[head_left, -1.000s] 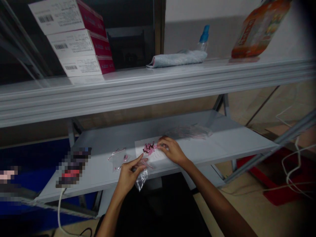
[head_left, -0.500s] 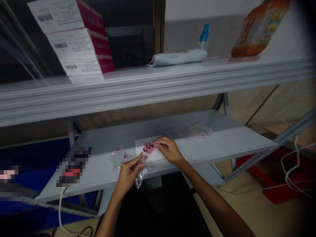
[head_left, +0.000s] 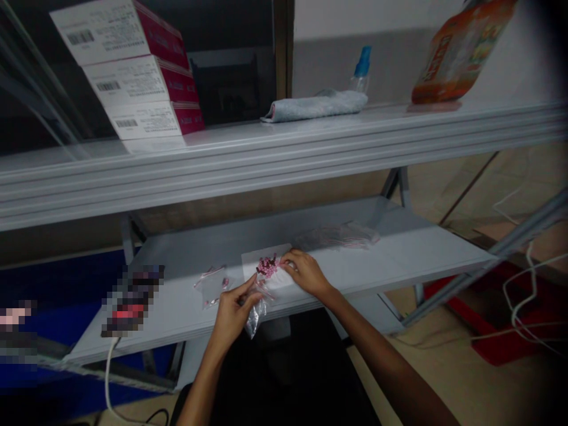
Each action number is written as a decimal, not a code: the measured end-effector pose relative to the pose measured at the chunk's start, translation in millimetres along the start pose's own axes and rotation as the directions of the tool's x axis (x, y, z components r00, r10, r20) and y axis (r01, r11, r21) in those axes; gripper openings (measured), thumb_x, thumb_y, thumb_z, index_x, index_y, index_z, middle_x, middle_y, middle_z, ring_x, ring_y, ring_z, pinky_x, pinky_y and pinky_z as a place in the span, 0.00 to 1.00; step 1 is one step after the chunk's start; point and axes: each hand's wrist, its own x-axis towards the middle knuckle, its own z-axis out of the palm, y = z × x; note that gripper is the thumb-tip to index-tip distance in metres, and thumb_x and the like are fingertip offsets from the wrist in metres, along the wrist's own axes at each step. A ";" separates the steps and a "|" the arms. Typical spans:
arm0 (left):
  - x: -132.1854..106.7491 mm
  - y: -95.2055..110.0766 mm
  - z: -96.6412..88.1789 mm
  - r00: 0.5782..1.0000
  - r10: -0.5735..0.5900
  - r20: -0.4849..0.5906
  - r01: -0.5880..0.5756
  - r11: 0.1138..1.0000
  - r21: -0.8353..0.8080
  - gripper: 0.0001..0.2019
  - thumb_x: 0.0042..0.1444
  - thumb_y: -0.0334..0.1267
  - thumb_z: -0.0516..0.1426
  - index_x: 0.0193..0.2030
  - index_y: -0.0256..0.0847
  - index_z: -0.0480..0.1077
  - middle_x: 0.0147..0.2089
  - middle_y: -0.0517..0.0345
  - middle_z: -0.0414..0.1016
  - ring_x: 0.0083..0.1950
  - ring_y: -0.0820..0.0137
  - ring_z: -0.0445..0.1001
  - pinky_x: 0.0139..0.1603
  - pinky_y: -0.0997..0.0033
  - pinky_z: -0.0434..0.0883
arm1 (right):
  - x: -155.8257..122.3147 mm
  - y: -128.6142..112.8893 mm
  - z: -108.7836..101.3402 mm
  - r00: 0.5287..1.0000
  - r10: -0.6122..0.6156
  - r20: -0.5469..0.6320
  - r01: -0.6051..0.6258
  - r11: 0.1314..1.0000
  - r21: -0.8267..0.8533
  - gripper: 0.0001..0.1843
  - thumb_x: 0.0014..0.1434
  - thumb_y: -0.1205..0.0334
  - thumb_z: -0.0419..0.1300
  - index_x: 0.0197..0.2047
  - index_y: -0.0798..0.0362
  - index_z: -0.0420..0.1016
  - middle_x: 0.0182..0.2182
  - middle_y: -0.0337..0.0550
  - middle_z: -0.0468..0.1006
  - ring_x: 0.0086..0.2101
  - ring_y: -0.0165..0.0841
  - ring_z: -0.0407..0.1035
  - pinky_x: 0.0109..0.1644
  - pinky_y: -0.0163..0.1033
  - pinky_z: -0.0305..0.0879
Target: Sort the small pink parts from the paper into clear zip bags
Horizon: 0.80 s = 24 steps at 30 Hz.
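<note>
Pinching a small clear plastic bag (head_left: 255,316) in the left hand (head_left: 233,316), the person held the half-curled right hand (head_left: 306,273) on white paper (head_left: 252,260) on the shelf (head_left: 421,254), just beside small pink pieces (head_left: 267,267); any grip there was unclear.

Upper shelf (head_left: 266,171): stacked cartons (head_left: 133,77) at upper left; folded cloth (head_left: 315,107) mid-shelf, spray bottle (head_left: 361,71) just behind it; printed bag (head_left: 459,53) at upper right.

Lower shelf (head_left: 390,248): sheet of paper (head_left: 277,278) at centre, small pink pieces (head_left: 267,267) on it. Small zip bags (head_left: 212,285) just left of sheet; plastic bags (head_left: 337,236) behind and right. Right hand (head_left: 306,273) on sheet, beside pieces. Left hand (head_left: 233,316) at shelf's front edge, holding clear bag (head_left: 254,319), which hangs past that edge.
</note>
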 end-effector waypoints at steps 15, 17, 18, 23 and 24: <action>2.4 3.5 0.6 0.998 -0.063 0.017 0.065 0.988 -0.137 0.29 0.55 0.46 0.63 0.62 0.38 0.70 0.48 0.47 0.83 0.36 0.64 0.79 0.38 0.67 0.74 | -0.1 -21.6 9.9 0.985 -0.152 -0.082 0.171 0.927 0.333 0.11 0.65 0.62 0.58 0.48 0.50 0.80 0.44 0.48 0.76 0.45 0.35 0.70 0.47 0.41 0.69; 3.1 6.7 0.4 0.997 -0.078 0.020 0.080 0.977 -0.197 0.29 0.55 0.46 0.63 0.62 0.37 0.69 0.50 0.46 0.82 0.39 0.63 0.80 0.40 0.67 0.75 | 3.0 -8.0 6.8 0.979 -0.164 -0.125 0.181 0.974 0.137 0.16 0.66 0.66 0.55 0.55 0.50 0.76 0.50 0.50 0.75 0.51 0.38 0.69 0.56 0.46 0.66; 3.4 8.6 0.3 0.996 -0.085 0.020 0.087 0.971 -0.221 0.29 0.55 0.46 0.63 0.62 0.36 0.70 0.50 0.45 0.81 0.41 0.63 0.80 0.41 0.67 0.75 | 3.9 -2.2 5.4 0.977 -0.189 -0.095 0.193 0.981 0.038 0.20 0.66 0.69 0.53 0.59 0.51 0.72 0.54 0.51 0.74 0.54 0.39 0.66 0.60 0.48 0.62; 4.1 15.1 -1.7 0.992 -0.124 -0.022 0.116 0.964 -0.239 0.28 0.55 0.47 0.63 0.60 0.35 0.72 0.49 0.46 0.82 0.42 0.62 0.79 0.40 0.67 0.75 | 3.3 9.6 4.3 0.970 -0.217 0.111 0.237 0.946 -0.223 0.33 0.62 0.77 0.47 0.70 0.53 0.57 0.60 0.50 0.70 0.61 0.40 0.60 0.62 0.48 0.60; 3.9 15.5 -2.3 0.990 -0.136 -0.035 0.125 0.965 -0.233 0.28 0.55 0.47 0.62 0.60 0.35 0.71 0.47 0.47 0.83 0.40 0.63 0.79 0.38 0.68 0.75 | 2.9 9.7 4.7 0.974 -0.198 0.105 0.219 0.944 -0.249 0.33 0.62 0.77 0.47 0.69 0.53 0.58 0.59 0.51 0.71 0.60 0.40 0.60 0.61 0.48 0.61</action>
